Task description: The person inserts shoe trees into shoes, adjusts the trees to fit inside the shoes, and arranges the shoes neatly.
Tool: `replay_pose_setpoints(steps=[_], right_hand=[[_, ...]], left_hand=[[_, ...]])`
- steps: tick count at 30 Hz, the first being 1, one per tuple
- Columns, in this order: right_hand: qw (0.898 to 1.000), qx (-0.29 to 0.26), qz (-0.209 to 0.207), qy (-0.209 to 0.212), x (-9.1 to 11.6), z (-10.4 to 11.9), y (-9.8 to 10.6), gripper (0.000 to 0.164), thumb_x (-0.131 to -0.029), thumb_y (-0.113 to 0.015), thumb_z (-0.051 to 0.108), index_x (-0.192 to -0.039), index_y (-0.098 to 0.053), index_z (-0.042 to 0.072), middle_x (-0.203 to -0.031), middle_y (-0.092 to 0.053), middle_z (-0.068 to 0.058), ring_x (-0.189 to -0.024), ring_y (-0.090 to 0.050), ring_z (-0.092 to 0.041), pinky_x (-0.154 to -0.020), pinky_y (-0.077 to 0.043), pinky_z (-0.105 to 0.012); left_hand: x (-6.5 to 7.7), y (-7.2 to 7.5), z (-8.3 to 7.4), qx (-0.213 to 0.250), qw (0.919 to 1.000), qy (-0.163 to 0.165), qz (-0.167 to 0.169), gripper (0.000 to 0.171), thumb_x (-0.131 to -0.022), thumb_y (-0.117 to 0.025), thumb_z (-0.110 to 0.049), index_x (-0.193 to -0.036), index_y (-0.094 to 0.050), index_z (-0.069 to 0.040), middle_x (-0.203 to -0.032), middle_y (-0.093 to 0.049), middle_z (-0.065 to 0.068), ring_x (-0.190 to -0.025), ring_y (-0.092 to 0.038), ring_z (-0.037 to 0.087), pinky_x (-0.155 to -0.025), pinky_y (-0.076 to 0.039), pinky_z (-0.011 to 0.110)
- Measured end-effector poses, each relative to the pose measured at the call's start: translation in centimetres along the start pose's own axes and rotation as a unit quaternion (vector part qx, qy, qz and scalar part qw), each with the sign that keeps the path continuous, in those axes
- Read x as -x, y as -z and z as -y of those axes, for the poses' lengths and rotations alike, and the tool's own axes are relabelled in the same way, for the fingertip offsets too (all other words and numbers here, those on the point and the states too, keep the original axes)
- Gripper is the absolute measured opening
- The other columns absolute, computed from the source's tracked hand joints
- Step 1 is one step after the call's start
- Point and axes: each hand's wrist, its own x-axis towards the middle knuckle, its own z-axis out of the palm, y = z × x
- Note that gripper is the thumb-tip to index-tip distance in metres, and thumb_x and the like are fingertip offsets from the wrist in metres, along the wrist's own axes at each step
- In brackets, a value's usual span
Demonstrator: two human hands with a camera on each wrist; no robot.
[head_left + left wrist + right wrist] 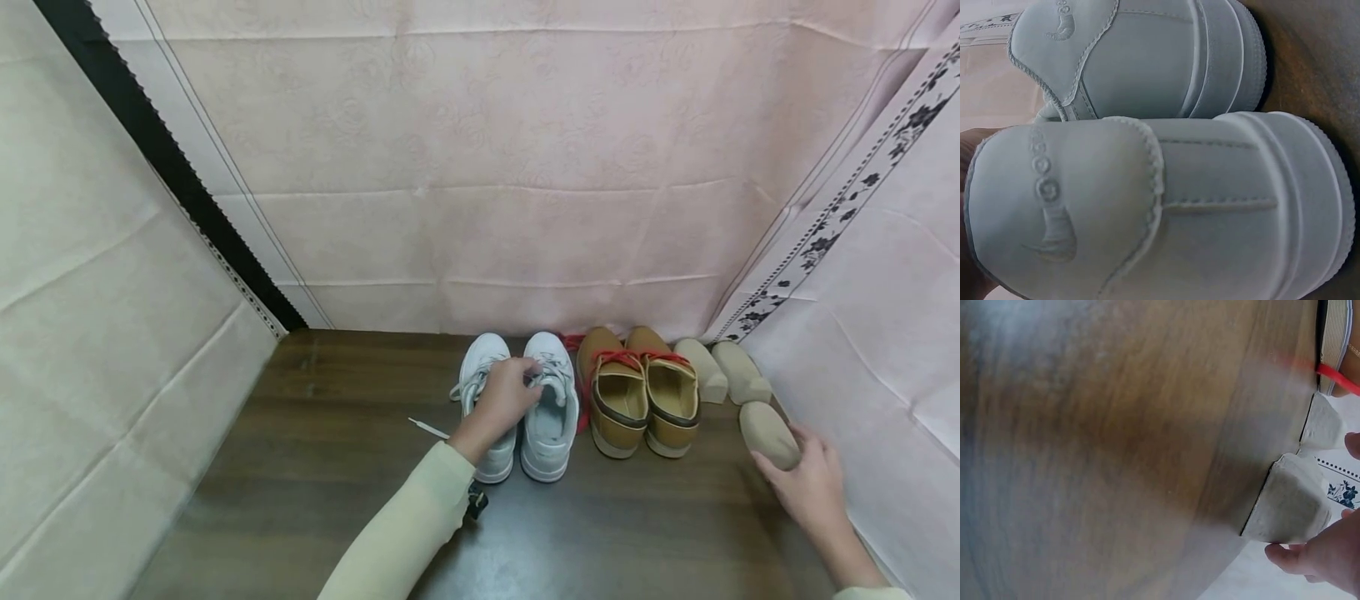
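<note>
Showing white on sneakers [547, 446]; tan on low shoes [617, 427], bright red on laces [619, 357], pale beige on rounded blocks [768, 435]. Displaying brown wood grain on floor [360, 467], pale pink on back sheet [480, 125], black flowers on white border [847, 204], pale green on sleeve [405, 525].

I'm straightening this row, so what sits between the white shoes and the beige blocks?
The brown shoes with red laces; the head view shows them standing between the white shoes and the beige blocks.
</note>
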Motion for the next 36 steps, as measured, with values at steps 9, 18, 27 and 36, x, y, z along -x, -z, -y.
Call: replay_pose_setpoints(steps=[9,18,27,36], right_hand=[[0.996,0.01,0.045,-0.07,-0.5,-0.8,0.2,0.079,-0.092,-0.073,0.019,-0.147,-0.031,-0.018,-0.139,-0.037,-0.05,-0.129,-0.03,-0.064,-0.107,-0.03,-0.071],[0.992,0.01,0.062,-0.112,-0.4,-1.4,0.1,0.07,-0.093,-0.069,0.016,-0.144,-0.033,-0.016,-0.139,-0.037,-0.049,-0.129,-0.028,-0.064,-0.106,-0.029,-0.072],[0.994,0.016,0.052,-0.096,0.5,-1.7,-0.4,0.059,-0.094,-0.07,0.012,-0.138,-0.041,-0.016,-0.14,-0.04,-0.045,-0.133,-0.025,-0.066,-0.109,-0.027,-0.072],[0.996,0.027,0.027,-0.075,0.6,-1.3,0.6,0.055,-0.094,-0.071,0.01,-0.135,-0.045,-0.015,-0.127,-0.048,-0.048,-0.119,-0.039,-0.065,-0.098,-0.035,-0.07]], left_hand=[[0.0,0.1,0.4,0.043,0.9988,-0.009,-0.022,0.022,-0.088,-0.08,-0.008,-0.11,-0.078,-0.006,-0.105,-0.078,0.009,-0.092,-0.072,0.019,-0.083,-0.059,0.03],[-0.1,0.2,0.9,0.057,0.9981,-0.002,-0.023,0.017,-0.088,-0.081,-0.008,-0.104,-0.077,-0.007,-0.099,-0.077,0.007,-0.089,-0.07,0.018,-0.082,-0.059,0.032],[0.1,0.2,1.4,0.076,0.997,0.013,-0.008,0.015,-0.088,-0.08,-0.007,-0.103,-0.077,-0.008,-0.099,-0.076,0.006,-0.089,-0.07,0.016,-0.081,-0.06,0.032],[-0.2,0.1,1.4,0.073,0.9972,-0.012,-0.012,0.015,-0.089,-0.08,-0.008,-0.103,-0.077,-0.008,-0.1,-0.077,0.006,-0.09,-0.071,0.016,-0.081,-0.06,0.031]])
